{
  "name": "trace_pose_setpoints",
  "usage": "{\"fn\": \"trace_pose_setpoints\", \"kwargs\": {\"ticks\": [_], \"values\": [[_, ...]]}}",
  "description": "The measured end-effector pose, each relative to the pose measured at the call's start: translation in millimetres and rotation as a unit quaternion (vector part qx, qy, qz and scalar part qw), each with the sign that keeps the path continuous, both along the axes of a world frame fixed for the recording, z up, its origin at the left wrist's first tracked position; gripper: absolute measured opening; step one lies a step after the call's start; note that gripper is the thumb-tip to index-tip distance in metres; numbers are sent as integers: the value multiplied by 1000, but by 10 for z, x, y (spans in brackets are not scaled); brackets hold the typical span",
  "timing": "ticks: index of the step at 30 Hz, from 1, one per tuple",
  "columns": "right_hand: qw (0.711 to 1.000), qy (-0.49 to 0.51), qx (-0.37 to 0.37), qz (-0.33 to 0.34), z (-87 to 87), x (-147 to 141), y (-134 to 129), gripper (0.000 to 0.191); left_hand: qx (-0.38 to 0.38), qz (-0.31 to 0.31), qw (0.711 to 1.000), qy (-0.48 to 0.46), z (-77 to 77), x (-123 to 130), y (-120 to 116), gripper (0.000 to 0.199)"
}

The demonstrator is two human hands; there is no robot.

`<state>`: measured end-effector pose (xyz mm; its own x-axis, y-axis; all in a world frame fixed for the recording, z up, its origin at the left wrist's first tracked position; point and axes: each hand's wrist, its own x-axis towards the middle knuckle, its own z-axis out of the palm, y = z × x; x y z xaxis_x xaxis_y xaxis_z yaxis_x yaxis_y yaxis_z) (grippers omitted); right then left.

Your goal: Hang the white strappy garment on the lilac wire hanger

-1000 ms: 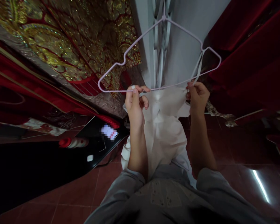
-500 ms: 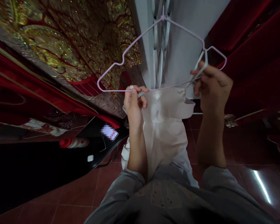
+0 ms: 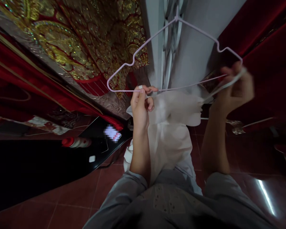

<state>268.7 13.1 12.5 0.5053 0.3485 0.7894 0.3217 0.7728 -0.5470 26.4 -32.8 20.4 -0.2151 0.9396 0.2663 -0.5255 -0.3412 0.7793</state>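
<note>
A pale lilac clothes hanger [image 3: 154,36] spans the space before me, its hook end at the top against the grey surface. My left hand [image 3: 143,100] is closed around its bottom bar, a white band on one finger. At the hanger's right end, my right hand [image 3: 238,86], somewhat blurred, grips a white strap [image 3: 218,90]. This strap runs down to a white garment [image 3: 171,136] hanging below the bar in front of my body. Whether the right fingers also touch the hanger, I cannot tell.
Gold sequinned red fabric [image 3: 85,41] hangs on the left, dark red cloth [image 3: 271,63] on the right. A metal folding lattice [image 3: 166,63] is behind the hanger. On the black table [image 3: 38,178] lie a phone [image 3: 112,133], a red-capped bottle [image 3: 76,142] and a small white case [image 3: 92,158].
My right hand has moved right, pulling the strap from the hanger's right notch out to its end. The hanger has shifted slightly right; my left hand keeps its hold.
</note>
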Motion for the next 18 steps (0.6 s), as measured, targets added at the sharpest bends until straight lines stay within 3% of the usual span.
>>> {"fn": "trace_pose_setpoints", "kwargs": {"ticks": [3,5,9,11,14,16,18], "values": [[964,-123,-200,122,22,-280,-181,34,-3,10,1000,2,-44,35,-27,23],[946,-132,-262,139,71,-370,-258,34,2,74,997,15,-113,-8,-35,18],[965,-58,-222,131,130,-287,-261,33,23,303,951,62,-295,-341,29,19],[967,-53,-206,141,138,-201,-231,33,44,354,930,92,-336,-586,90,17],[962,-73,-207,160,140,-129,-225,35,117,286,939,152,-242,-900,176,36],[957,-88,-218,170,136,-132,-256,41,145,203,948,197,-77,-1006,230,45],[951,-97,-234,178,125,-164,-300,46,118,142,957,224,135,-1014,296,44]]}}
